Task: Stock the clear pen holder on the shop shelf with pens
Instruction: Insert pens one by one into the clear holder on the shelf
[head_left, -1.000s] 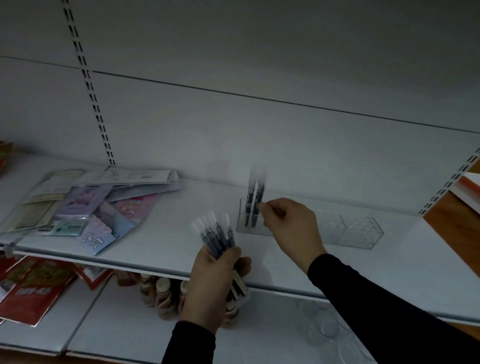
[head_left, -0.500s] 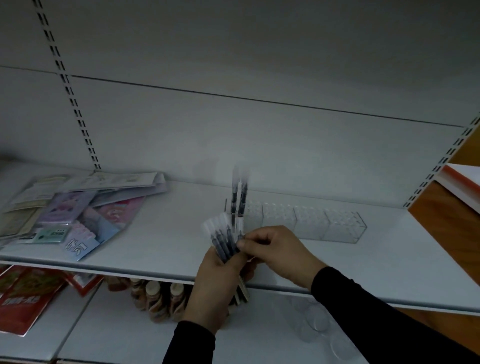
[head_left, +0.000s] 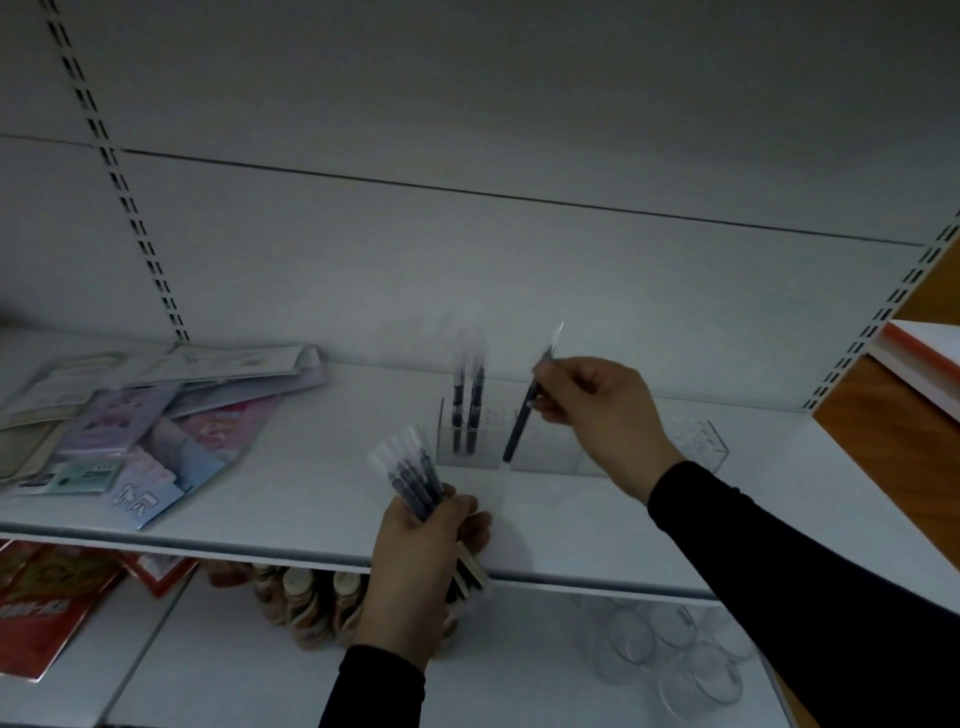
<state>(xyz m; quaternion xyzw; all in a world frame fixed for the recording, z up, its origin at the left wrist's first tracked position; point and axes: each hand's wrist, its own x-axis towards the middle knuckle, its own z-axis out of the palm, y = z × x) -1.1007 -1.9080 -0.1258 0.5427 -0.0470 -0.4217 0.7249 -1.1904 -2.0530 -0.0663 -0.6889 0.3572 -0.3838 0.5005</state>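
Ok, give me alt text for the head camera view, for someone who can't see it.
A right hand pinches a single pen, tilted, over a clear pen holder on a white shelf where two pens already stand. The left hand grips a bundle of pens; packets lie further left.

Shop: slotted shelving (head_left: 291, 499), stationery packets (head_left: 130, 415).

Two dark pens (head_left: 466, 410) stand upright in the clear holder's (head_left: 582, 447) left end.
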